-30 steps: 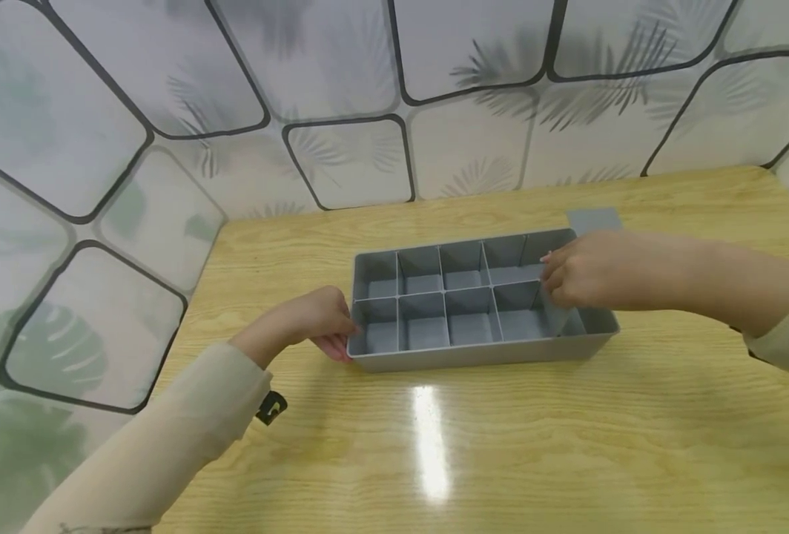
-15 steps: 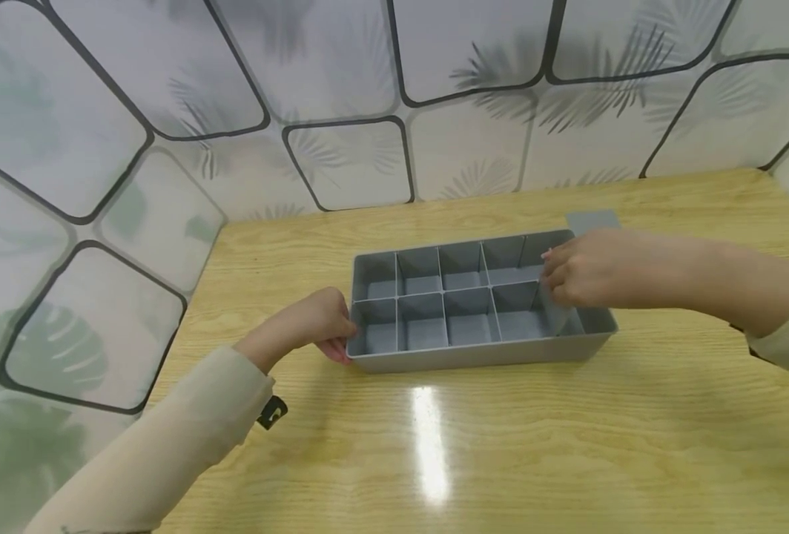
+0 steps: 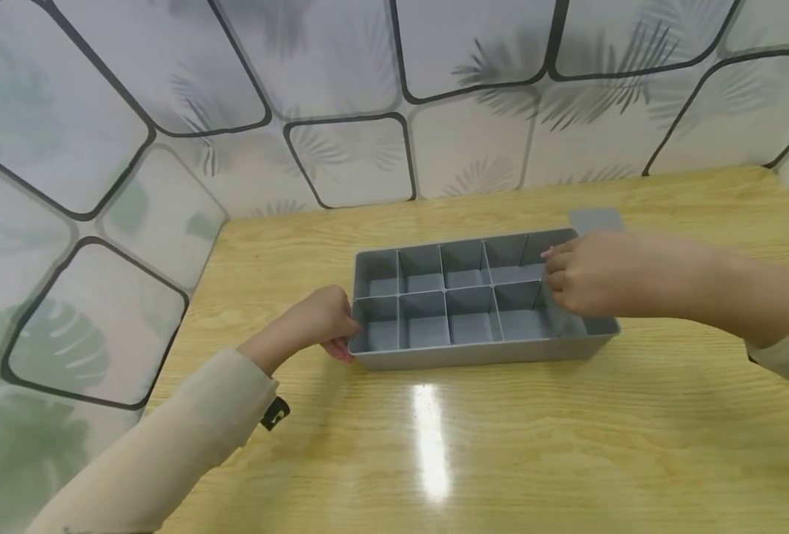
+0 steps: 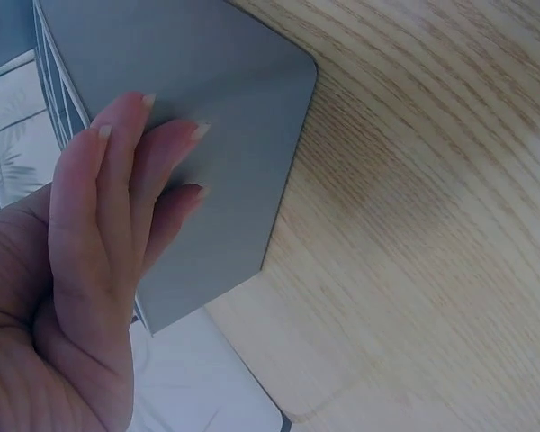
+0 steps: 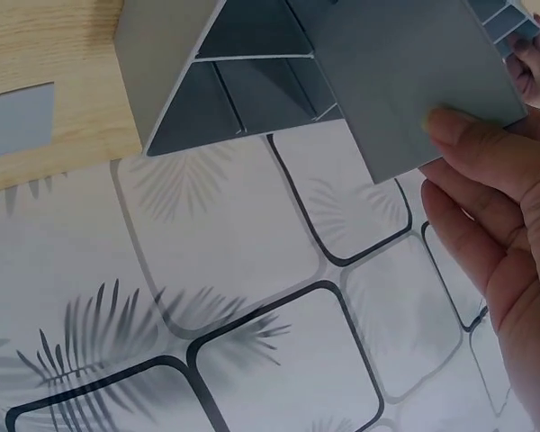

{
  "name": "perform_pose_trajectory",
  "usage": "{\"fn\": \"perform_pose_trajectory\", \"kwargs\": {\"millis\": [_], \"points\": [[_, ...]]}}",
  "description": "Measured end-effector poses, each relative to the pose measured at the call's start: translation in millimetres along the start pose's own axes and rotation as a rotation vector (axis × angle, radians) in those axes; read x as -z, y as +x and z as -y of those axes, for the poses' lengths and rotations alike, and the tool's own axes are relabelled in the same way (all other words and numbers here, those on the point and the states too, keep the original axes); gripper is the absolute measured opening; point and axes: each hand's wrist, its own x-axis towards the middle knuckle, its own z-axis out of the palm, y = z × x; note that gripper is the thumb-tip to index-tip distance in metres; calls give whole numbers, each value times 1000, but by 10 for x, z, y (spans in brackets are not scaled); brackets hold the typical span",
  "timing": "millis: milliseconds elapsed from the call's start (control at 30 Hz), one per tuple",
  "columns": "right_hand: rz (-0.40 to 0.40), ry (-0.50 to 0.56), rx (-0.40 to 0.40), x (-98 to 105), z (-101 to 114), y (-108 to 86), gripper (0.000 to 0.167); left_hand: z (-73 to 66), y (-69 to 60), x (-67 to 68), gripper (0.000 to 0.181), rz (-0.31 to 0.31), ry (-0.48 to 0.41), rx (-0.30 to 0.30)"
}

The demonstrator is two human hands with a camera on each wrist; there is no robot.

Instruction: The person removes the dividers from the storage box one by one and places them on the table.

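Observation:
A grey divided box (image 3: 488, 354) lies lengthwise on the table, its small compartments facing up. My left hand (image 3: 321, 319) grips the box's left end, with the thumb over the rim. In the left wrist view, the other fingers (image 4: 117, 180) press against the outside of the end wall (image 4: 243, 117). Near the right end, my right hand (image 3: 601, 274) pinches a flat grey divider panel (image 5: 423, 81) between thumb and fingers. The panel slants over the compartments there. From the head camera, my right hand hides the panel's upper part and some of the right end.
Behind the box's right end, a loose grey panel (image 3: 596, 219) lies flat on the wooden table (image 3: 528, 437). A patterned wall (image 3: 471, 141) rises along the back, and another stretch of it (image 3: 67, 334) stands to the left.
My right hand has come slightly down and nearer, and the panel in its grip has tilted a little. My left hand keeps its hold, and the box stays in place.

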Motion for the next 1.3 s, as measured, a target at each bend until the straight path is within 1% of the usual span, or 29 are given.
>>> {"fn": "perform_pose_trajectory", "kwargs": {"millis": [67, 267, 367, 467, 533, 600, 667, 733, 800, 833, 867, 933, 1033, 1067, 1100, 1167, 1233, 1300], "points": [[2, -10, 10, 0, 5, -2, 23, -10, -1, -1, 17, -5, 4, -7], [-4, 28, -29, -17, -9, -58, 26, -5, 16, -5, 15, -12, 11, 3], [3, 18, -34, -18, -4, -73, 28, -9, 11, 0, 16, -10, 9, -11], [9, 21, -33, -18, 8, -74, 29, -28, 6, 6, 15, -12, 28, -28], [11, 25, -33, -18, 15, -72, 29, -47, 6, 17, 17, -6, 64, -35], [8, 34, -35, -17, 21, -66, 28, -72, 3, 42, 21, 2, 122, -36], [1, 37, -34, -18, 30, -60, 27, -112, -14, 88, 27, 2, 181, -34], [-15, 38, -32, -17, 32, -52, 27, -161, -48, 155, 29, -10, 236, -48], [-25, 37, -31, -14, 36, -47, 26, -229, -88, 226, 28, -42, 260, -79], [-29, 37, -31, -15, 36, -47, 26, -267, -102, 261, 26, -64, 275, -110], [-32, 37, -32, -16, 36, -47, 26, -305, -110, 288, 24, -89, 297, -147], [-34, 34, -32, -18, 35, -51, 26, -395, -103, 311, 18, -143, 344, -242], [-35, 31, -30, -24, 35, -57, 26, -541, -44, 262, 15, -214, 444, -385], [-34, 30, -30, -26, 36, -58, 26, -589, -19, 229, 15, -228, 478, -430], [-36, 29, -30, -27, 36, -59, 26, -635, 11, 189, 17, -234, 508, -461], [-44, 26, -30, -30, 36, -58, 25, -726, 63, 111, 18, -229, 560, -493], [-48, 23, -27, -21, 34, -50, 24, -802, 114, 49, 20, -209, 606, -494], [-54, 16, -23, -21, 32, -37, 23, -854, 152, 17, 22, -195, 642, -479]]}}
